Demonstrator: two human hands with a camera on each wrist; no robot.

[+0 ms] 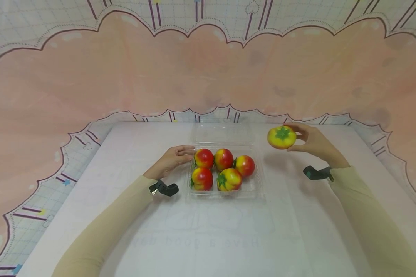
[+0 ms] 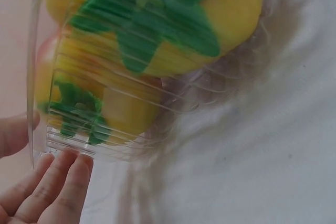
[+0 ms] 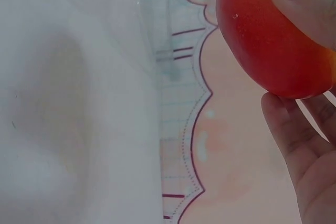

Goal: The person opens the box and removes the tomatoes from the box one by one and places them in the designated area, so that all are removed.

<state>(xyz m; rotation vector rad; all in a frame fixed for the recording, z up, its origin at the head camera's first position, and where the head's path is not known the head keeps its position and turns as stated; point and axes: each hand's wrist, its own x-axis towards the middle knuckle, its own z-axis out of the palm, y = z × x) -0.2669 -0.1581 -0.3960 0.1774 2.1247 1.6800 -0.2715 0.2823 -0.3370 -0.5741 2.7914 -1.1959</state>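
A clear plastic clamshell box (image 1: 253, 186) lies with its lid raised at the back and holds several red-and-yellow tomatoes (image 1: 230, 179) with green star-shaped leaves. My left hand (image 1: 175, 157) is at the box's left side. In the left wrist view, the fingertips (image 2: 79, 163) of its fairly straight fingers touch the clear wall, and the thumb is near the rim. To the right of the box, above the table, my right hand (image 1: 310, 141) holds another tomato (image 1: 282, 137), leaf side facing me. The right wrist view shows this tomato's red side (image 3: 268, 40) between thumb and fingers.
The white tabletop (image 1: 208, 238) carries faint printed lettering. Behind it hangs a pinkish cloth (image 1: 208, 77) with scalloped, checked borders. The transparent lid (image 1: 223, 133) stands toward the table's far edge. Dark wrist cameras (image 1: 163, 187) are strapped on both wrists.
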